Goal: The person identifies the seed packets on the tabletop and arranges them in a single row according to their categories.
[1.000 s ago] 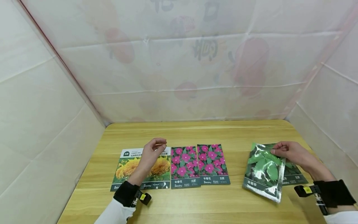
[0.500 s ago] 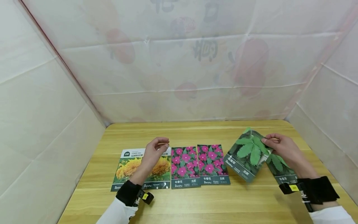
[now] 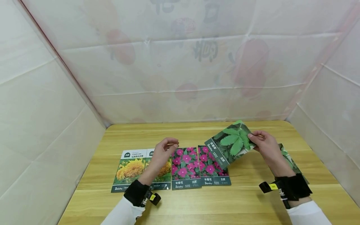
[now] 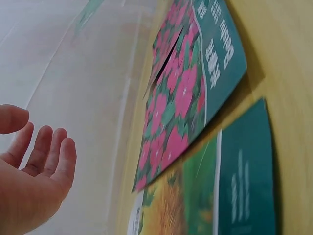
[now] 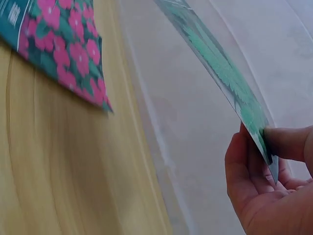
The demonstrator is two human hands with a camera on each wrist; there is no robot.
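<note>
R hand (image 3: 265,146): you're pinching the fern-leaf packet (image 3: 231,144) by its far edge, thumb over fingers; wrist view shows the pinch right at the rim (image 5: 268,155).
Packet: off the table, tilted, its free end hanging to the L of your hand, above the right pink-flower packet (image 3: 213,164).
Risk 1: grip is thin, edge only. Packet looks glossy, so it could slip out & drop skew onto the pink ones.
Risk 2: the low corner may catch the right pink-flower packet & shove it out of line w/ the left pink-flower packet (image 3: 186,167).
Behind R wrist: a 2nd fern-leaf packet (image 3: 289,160) flat on the table (image 3: 197,203), partly hidden by your forearm; your sleeve could drag it.
L hand (image 3: 163,153): holds nothing, fingers loosely curled, hovering over the sunflower packets (image 3: 135,168).
Risk 3: if the L hand drops it'd nudge the sunflower pair, which overlap each other.
Row: sunflower, pink, pink, side by side, edges touching or overlapping.
</note>
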